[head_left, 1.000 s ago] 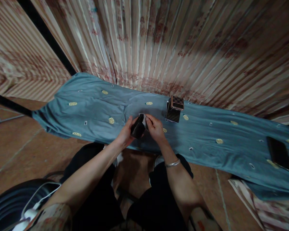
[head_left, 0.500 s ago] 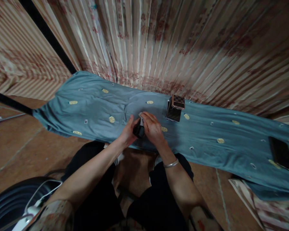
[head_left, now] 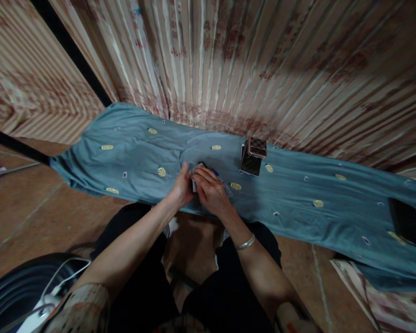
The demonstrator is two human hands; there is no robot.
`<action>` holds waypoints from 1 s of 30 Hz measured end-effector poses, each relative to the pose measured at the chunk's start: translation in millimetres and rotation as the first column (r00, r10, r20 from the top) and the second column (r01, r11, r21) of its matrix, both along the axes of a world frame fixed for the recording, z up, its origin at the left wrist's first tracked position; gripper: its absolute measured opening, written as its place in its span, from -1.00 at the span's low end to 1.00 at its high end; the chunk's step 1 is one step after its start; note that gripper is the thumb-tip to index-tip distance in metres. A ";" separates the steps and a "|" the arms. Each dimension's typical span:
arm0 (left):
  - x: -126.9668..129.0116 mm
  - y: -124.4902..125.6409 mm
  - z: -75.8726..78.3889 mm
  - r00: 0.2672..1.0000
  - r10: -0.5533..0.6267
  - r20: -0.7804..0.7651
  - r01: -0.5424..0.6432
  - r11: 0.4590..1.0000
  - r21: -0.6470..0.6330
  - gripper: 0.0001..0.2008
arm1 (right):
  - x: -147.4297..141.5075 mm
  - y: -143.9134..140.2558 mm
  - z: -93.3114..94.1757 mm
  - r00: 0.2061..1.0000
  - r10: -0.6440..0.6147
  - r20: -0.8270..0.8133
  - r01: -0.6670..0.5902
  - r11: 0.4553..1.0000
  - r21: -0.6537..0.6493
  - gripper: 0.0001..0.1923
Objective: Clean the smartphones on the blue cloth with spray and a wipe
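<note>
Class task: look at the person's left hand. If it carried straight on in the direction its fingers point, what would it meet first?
Probably only the blue cloth, then the striped curtain behind it. The left hand points up and away; depth is unclear. The small dark object sits between both hands.

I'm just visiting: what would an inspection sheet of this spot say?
Surface: blue patterned cloth spread over a low ledge.
Job's things: small dark object, mostly hidden between both hands.
Clutter: upright dark box with checkered top; flat black phone at the cloth's right end.
Hands: left hand and right hand closed around the object.
Cables: white cable at lower left.
Surroundings: striped curtain; tiled floor.
</note>
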State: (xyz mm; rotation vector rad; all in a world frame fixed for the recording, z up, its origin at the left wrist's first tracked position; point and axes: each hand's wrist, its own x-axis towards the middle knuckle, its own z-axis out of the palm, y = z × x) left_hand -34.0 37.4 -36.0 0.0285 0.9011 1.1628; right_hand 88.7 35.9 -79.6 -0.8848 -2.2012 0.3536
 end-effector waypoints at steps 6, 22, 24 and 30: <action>-6.7 2.9 -5.1 0.999 0.032 0.034 -0.033 0.999 0.030 -0.45 | -4.1 -6.9 2.8 0.999 0.042 0.017 -0.042 0.999 0.023 -0.59; -14.5 9.5 4.0 0.994 0.102 0.031 -0.104 0.992 0.076 -0.49 | 7.5 -4.5 -15.2 0.980 -0.198 -0.017 0.199 0.979 0.048 -0.58; -15.1 9.5 4.4 0.994 0.105 0.036 -0.108 0.991 0.080 -0.50 | 8.2 -5.9 -16.9 0.967 -0.250 -0.040 0.251 0.968 0.003 -0.55; -14.8 9.1 7.9 0.994 0.102 0.046 -0.106 0.991 0.086 -0.48 | 5.8 -8.2 -19.7 0.957 -0.275 -0.095 0.264 0.958 -0.111 -0.49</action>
